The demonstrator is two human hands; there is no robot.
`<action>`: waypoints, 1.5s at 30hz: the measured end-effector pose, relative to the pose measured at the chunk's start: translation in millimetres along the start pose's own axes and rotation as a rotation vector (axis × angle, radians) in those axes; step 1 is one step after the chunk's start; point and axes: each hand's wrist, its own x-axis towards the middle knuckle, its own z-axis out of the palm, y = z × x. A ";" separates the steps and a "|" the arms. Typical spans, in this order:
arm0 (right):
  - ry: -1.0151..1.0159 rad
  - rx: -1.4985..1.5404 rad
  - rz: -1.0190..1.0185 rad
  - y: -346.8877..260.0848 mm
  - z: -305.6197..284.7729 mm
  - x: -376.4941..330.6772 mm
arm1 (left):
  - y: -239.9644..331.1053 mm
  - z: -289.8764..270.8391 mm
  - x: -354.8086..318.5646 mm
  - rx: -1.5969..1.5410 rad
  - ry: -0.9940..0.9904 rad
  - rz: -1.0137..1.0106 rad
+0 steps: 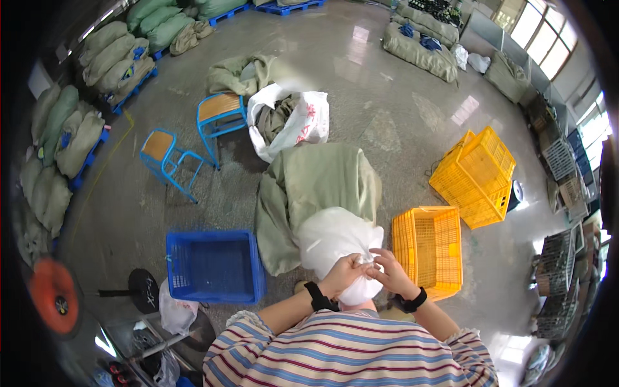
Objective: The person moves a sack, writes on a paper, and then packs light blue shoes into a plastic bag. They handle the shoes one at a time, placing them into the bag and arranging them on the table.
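Note:
A full white plastic bag [335, 240] bulges in front of me, its neck gathered between my hands. My left hand [345, 273] pinches the twisted neck from the left. From the right, my right hand [390, 271] closes its fingers on the same gathered plastic. The bag's loose end hangs below my hands, close to my body. Behind and under the bag lies a large grey-green cloth sack [322, 177], draped in folds. Exactly how the plastic is looped between the fingers is too small to make out.
At the left stand a blue crate [215, 267] and two blue-framed stools [222, 109]. Yellow crates [427, 251] stand at the right. Beyond the cloth sack, an open white sack [316, 119] holds grey-green cloth. Stuffed sacks [106, 61] on pallets line the far left.

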 end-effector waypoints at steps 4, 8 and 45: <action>0.181 0.165 0.039 24.1 -45.4 30.4 | 52.0 11.9 64.5 0.735 0.032 0.023; 0.209 0.014 -0.045 71.3 -117.1 62.1 | 56.4 -12.5 131.4 0.848 0.482 0.396; 0.011 -0.395 0.245 471.8 -555.8 714.9 | 252.7 -118.1 746.4 0.264 0.668 -0.048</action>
